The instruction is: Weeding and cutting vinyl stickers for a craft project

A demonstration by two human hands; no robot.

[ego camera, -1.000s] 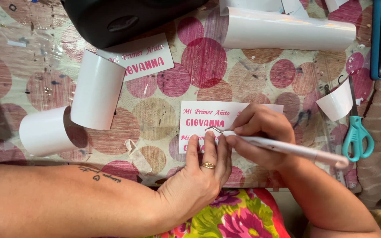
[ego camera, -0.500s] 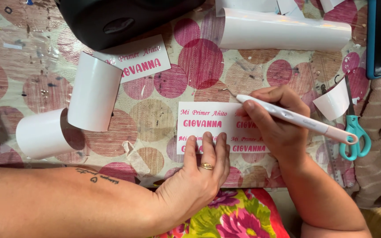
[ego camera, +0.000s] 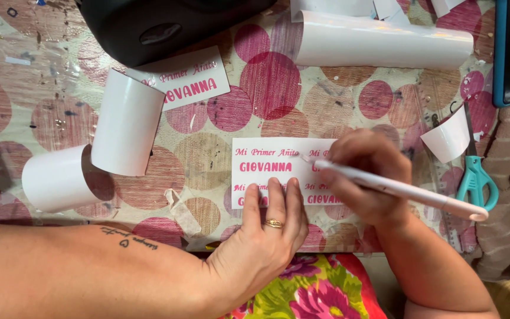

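The right hand has its fingers clamped on a white pen-like tool, its tip at the top edge of the white label sheet, near the middle. The left hand lies flat, fingers together, pressing the sheet's near edge to the bench. Judging by the sheet, pink lettering shows clean in all four panels, so most looks done. One finished label lies far left, with curled white rolls beside it and teal scissors right.
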